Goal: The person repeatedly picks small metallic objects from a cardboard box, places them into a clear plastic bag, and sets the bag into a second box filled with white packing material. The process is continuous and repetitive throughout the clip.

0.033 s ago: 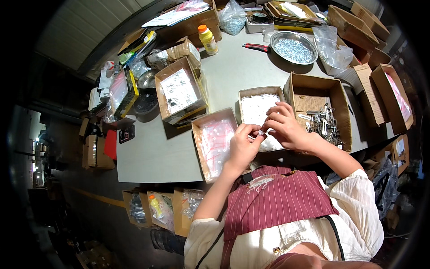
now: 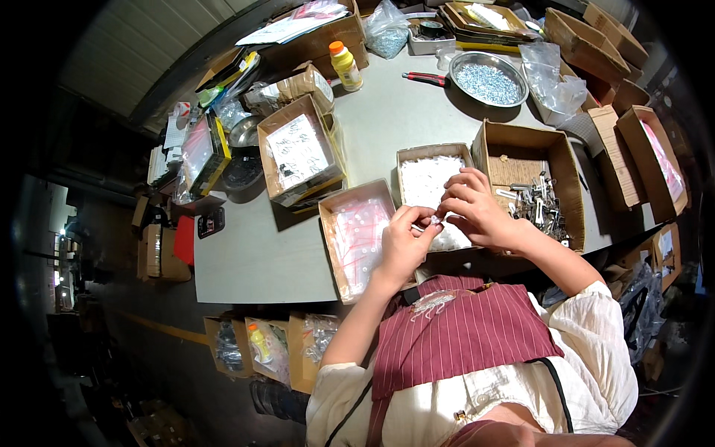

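Note:
My left hand pinches a small whitish piece between thumb and fingertips; its kind is too small to make out. My right hand meets it from the other side, thumb and index finger closed at the same piece, other fingers bent above. Both hands are over the near part of a cardboard box of small white parts. Left of them stands a box holding clear plastic bags with red lines. On the right, a larger cardboard box contains loose metal clips.
A metal pan of small silvery parts stands at the back right beside a red-handled cutter. A yellow bottle with an orange cap, a paper-topped box and a phone are on the table. Several boxes line its far and right edges.

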Demonstrator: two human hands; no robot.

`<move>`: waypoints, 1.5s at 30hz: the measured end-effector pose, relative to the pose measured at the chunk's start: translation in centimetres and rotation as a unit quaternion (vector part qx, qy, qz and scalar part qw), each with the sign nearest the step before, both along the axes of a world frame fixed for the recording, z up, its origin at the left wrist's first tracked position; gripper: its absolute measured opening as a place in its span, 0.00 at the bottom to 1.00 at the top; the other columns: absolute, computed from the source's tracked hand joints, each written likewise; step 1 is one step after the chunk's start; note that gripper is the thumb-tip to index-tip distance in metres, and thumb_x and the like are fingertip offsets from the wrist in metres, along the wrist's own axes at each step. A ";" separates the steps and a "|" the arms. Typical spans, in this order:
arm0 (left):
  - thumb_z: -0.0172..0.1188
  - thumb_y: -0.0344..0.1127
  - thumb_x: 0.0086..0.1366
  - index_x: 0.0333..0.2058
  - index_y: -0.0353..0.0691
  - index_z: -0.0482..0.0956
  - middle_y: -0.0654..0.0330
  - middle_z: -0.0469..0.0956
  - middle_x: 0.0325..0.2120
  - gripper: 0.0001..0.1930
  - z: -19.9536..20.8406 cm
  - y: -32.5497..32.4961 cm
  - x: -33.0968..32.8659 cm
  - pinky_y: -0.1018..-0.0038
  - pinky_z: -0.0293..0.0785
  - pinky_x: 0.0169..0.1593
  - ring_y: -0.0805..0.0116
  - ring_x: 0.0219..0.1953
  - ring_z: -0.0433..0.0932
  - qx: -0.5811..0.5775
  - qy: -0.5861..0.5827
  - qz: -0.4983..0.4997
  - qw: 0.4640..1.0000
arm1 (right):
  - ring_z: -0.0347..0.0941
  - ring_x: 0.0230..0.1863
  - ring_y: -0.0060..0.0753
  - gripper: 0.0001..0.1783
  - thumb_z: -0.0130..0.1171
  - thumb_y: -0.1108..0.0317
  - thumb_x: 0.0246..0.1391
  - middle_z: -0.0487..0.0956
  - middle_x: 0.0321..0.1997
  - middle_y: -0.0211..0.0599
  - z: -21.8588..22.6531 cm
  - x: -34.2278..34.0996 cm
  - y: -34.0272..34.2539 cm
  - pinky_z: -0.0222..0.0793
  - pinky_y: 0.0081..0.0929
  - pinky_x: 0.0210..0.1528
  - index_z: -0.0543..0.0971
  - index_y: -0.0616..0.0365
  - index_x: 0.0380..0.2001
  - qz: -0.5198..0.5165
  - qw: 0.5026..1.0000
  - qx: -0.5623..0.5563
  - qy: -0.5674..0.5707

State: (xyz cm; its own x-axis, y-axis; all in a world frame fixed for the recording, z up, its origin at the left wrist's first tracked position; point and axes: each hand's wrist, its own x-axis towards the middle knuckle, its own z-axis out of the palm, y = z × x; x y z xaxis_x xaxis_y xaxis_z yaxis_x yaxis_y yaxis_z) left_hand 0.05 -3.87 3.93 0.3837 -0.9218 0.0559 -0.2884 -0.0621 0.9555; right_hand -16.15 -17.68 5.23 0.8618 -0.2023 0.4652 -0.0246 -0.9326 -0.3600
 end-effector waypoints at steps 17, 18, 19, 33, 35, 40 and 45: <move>0.68 0.28 0.58 0.56 0.31 0.73 0.49 0.82 0.48 0.27 -1.1 -2.3 -0.7 0.66 0.77 0.56 0.59 0.53 0.82 0.095 0.059 -0.149 0.982 | 0.62 0.65 0.56 0.15 0.67 0.73 0.40 0.74 0.55 0.38 2.8 -1.5 0.7 0.58 0.53 0.67 0.84 0.52 0.36 0.026 0.998 0.050 -0.020; 0.68 0.28 0.58 0.55 0.31 0.74 0.49 0.83 0.47 0.25 -0.7 -2.4 -0.9 0.65 0.78 0.54 0.58 0.51 0.83 0.105 0.039 -0.144 0.983 | 0.62 0.65 0.56 0.14 0.66 0.73 0.43 0.74 0.55 0.39 2.8 -1.7 0.8 0.58 0.53 0.67 0.85 0.52 0.37 0.025 0.998 0.062 -0.019; 0.68 0.27 0.58 0.53 0.31 0.75 0.49 0.83 0.45 0.24 -0.1 -2.4 -1.1 0.65 0.78 0.53 0.57 0.50 0.83 0.115 0.021 -0.137 0.984 | 0.62 0.65 0.56 0.14 0.66 0.73 0.44 0.74 0.55 0.40 2.9 -1.9 0.9 0.58 0.53 0.67 0.86 0.52 0.37 0.034 0.997 0.072 -0.011; 0.66 0.24 0.56 0.38 0.32 0.73 0.44 0.81 0.34 0.13 -1.1 -3.1 -2.1 0.59 0.76 0.43 0.48 0.41 0.83 0.055 0.000 -0.160 0.986 | 0.67 0.64 0.42 0.18 0.62 0.73 0.40 0.80 0.52 0.28 3.1 -4.1 0.4 0.37 0.66 0.76 0.85 0.50 0.39 0.083 0.995 0.055 0.029; 0.65 0.24 0.55 0.38 0.31 0.73 0.44 0.81 0.34 0.13 -1.1 -3.2 -2.5 0.58 0.76 0.42 0.45 0.39 0.83 0.027 0.015 -0.161 0.986 | 0.64 0.69 0.44 0.19 0.61 0.74 0.40 0.81 0.54 0.27 2.8 -4.4 0.3 0.32 0.68 0.77 0.84 0.50 0.40 0.081 0.993 0.069 0.056; 0.66 0.23 0.52 0.38 0.33 0.74 0.45 0.80 0.34 0.14 -1.0 -3.4 -2.7 0.55 0.75 0.44 0.41 0.40 0.79 0.008 -0.109 -0.138 0.984 | 0.50 0.80 0.50 0.20 0.60 0.75 0.40 0.80 0.57 0.29 3.5 -4.7 1.2 0.24 0.73 0.77 0.82 0.52 0.42 0.027 0.994 0.040 0.100; 0.68 0.25 0.51 0.39 0.34 0.74 0.45 0.80 0.35 0.16 -2.6 -3.7 -3.3 0.54 0.73 0.47 0.42 0.42 0.78 -0.080 -0.173 -0.104 0.976 | 0.53 0.78 0.51 0.19 0.60 0.76 0.40 0.80 0.57 0.31 3.6 -4.8 1.8 0.25 0.74 0.77 0.81 0.53 0.40 -0.013 0.995 0.027 0.090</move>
State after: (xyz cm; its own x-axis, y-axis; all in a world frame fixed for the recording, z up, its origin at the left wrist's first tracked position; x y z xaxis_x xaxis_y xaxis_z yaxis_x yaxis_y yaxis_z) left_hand -3.21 -7.61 1.37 0.1220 -0.9463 0.2995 -0.5858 0.1749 0.7913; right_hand -20.91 -15.92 8.81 0.9241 -0.2471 0.2914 -0.1178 -0.9099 -0.3978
